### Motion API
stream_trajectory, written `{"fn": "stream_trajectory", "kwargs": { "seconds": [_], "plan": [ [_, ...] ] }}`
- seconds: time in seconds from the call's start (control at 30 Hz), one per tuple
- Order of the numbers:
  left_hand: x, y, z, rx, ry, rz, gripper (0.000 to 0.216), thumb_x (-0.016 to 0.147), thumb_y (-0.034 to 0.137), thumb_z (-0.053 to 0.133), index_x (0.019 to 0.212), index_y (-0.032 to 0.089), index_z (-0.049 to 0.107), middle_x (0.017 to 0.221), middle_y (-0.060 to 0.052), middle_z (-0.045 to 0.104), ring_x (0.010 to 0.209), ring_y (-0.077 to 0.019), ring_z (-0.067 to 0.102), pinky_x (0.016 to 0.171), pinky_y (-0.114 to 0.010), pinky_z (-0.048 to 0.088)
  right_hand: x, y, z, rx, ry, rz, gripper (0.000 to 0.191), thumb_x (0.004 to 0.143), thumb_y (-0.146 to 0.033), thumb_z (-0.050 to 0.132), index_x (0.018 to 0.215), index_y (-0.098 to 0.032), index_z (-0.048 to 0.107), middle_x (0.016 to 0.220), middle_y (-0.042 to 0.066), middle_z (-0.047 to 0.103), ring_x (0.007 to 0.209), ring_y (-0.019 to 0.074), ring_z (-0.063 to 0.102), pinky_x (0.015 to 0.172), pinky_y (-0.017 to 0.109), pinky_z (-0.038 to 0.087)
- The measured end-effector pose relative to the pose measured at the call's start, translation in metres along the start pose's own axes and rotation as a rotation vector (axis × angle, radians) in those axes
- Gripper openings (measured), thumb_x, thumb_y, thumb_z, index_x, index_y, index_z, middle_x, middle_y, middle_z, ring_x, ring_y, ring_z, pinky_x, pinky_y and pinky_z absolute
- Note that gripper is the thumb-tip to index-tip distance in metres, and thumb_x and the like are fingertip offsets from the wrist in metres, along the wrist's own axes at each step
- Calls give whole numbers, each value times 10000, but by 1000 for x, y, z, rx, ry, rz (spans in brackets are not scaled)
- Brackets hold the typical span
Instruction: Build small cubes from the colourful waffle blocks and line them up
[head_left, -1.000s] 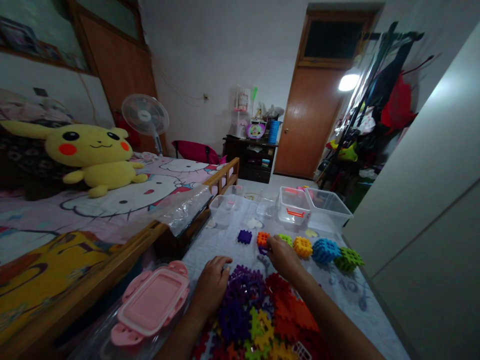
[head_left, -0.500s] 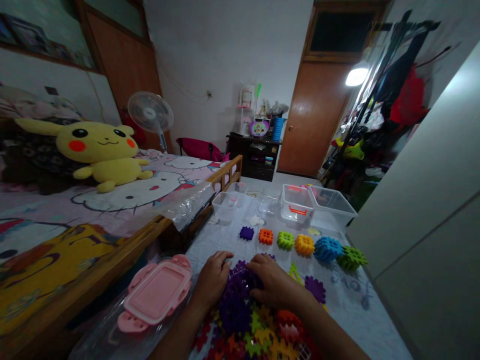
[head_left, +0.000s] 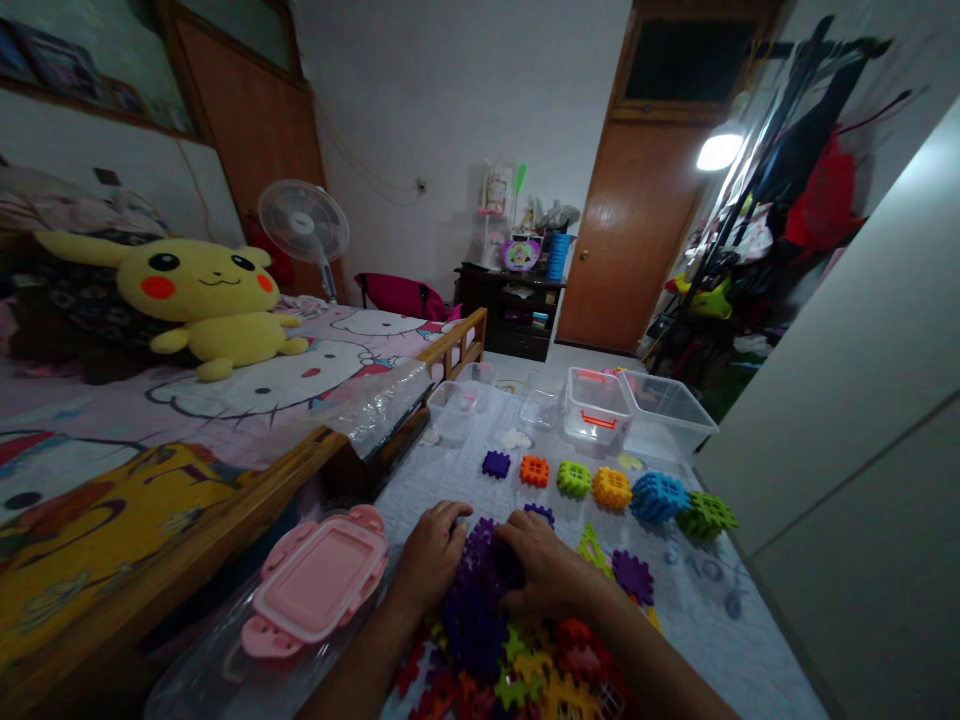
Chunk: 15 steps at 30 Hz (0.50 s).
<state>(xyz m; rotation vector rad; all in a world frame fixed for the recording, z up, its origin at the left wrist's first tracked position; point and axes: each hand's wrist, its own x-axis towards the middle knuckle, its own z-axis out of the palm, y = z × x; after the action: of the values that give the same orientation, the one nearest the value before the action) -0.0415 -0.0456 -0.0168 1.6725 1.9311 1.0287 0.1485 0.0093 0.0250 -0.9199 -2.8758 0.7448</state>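
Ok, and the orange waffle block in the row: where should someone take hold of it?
Probably from above, pinching two opposite notched edges of the orange waffle block. It lies flat on the pale cover, so its edges stand clear, and gaps separate it from the purple block and the lime-green block.

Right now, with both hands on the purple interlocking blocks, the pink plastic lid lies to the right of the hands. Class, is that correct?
No: the head view shows the pink plastic lid to the left of the hands, not the right. The left hand and right hand are on the purple interlocking blocks, as stated.
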Motion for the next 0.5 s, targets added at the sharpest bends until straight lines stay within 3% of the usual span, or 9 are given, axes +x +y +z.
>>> {"fn": "stream_trajectory", "kwargs": {
  "seconds": [0.13,0.27,0.5],
  "plan": [
    [0,1,-1,1,-7,-2,302,833,203,418,1003,161,664,1068,-91,685,1056,-206,611,978,-358,437,-2,-3,-1,14,-12,1,540,660,-381,767,1141,-200,603,1104,63,540,1054,246,468,929,337,390],
    [0,2,-1,12,4,-2,301,827,199,423,1000,153,665,1066,-97,684,1055,-213,607,977,-364,434,-5,4,-8,20,62,51,550,650,-331,777,1150,-200,590,1127,66,539,1059,241,478,929,330,392],
    [0,-1,1,24,-3,-13,298,823,204,422,991,154,664,1067,-98,681,1060,-215,601,982,-363,424,-3,50,-24,-48,345,368,461,693,-319,730,1116,-184,607,1116,95,521,1074,262,494,947,354,387]
  ]
}}
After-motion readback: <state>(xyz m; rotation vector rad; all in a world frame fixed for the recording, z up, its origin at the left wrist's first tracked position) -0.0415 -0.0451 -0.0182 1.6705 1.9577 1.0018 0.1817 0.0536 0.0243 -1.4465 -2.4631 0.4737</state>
